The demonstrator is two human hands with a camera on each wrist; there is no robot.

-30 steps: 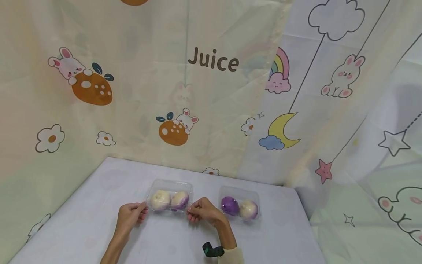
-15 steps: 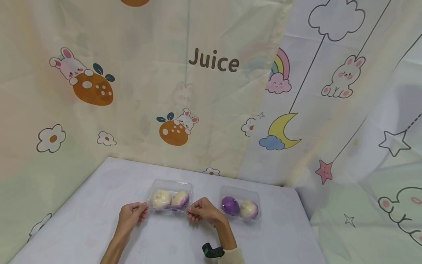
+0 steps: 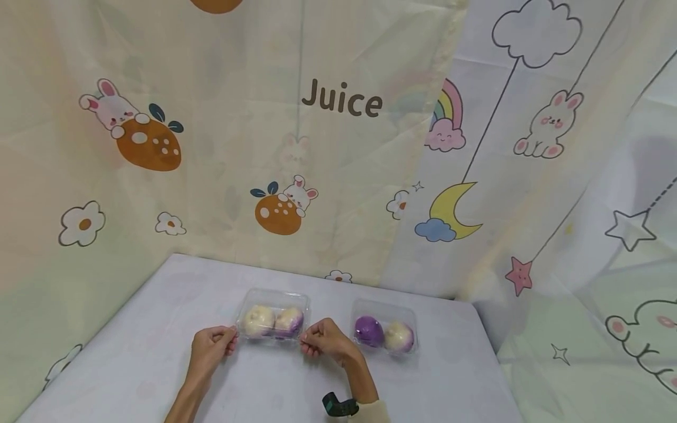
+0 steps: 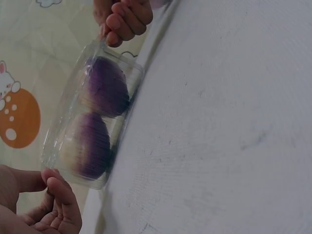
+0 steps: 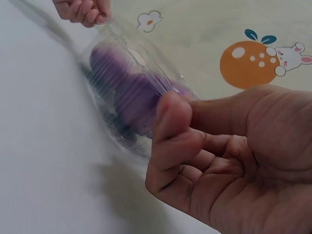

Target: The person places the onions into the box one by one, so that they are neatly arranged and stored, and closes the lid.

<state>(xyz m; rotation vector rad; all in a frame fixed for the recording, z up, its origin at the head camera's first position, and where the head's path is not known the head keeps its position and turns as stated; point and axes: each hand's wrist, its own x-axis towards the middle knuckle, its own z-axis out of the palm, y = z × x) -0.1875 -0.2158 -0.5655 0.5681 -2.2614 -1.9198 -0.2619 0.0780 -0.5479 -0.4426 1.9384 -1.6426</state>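
A clear plastic clamshell box (image 3: 288, 296) sits on the white table, with two round cream-and-purple vegetables that look like turnips (image 3: 259, 320) inside. My left hand (image 3: 208, 352) pinches the rim at its near left corner between thumb and index finger. At the near right corner, my right hand (image 3: 329, 341) pinches the rim the same way. In the left wrist view the box's lid (image 4: 61, 114) appears closed over the vegetables. The right wrist view shows my right hand (image 5: 219, 151) with its other fingers curled below the pinch.
Right of my right hand stands a second clear box (image 3: 383, 308) with one deep purple and one cream-and-purple vegetable. A printed curtain (image 3: 349, 176) hangs behind the white table (image 3: 264, 388). A black strap with a device (image 3: 338, 405) is on my right wrist.
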